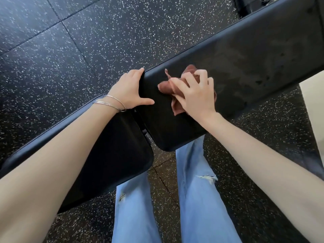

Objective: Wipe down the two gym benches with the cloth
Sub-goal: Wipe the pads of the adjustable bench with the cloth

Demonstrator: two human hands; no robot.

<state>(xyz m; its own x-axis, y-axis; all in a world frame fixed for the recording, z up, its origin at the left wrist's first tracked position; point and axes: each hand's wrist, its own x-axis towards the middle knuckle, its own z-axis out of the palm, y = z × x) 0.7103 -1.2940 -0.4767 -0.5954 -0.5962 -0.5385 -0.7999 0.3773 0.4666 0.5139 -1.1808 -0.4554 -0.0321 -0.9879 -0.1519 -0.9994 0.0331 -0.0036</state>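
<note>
Right grip [194,95] closed around the bunched reddish-brown cloth [165,87], pressed onto the long pad [245,58] of the gym bench near its end. Left grip [129,90] clasped over that end's edge, thumb laid on top. Seat pad [114,146] just beside; speckled floor [87,41] beneath.

Head-worn wide-angle camera, sole view. It looks steeply down from above the near side of the black bench [245,55], which crosses the frame diagonally from lower left to upper right. The view is close: the left hand [128,90] and right hand [196,97] reach the bench at mid-frame. Speckled floor [87,41] lies beyond the bench; the wearer's jeans [201,199] show below it.
</note>
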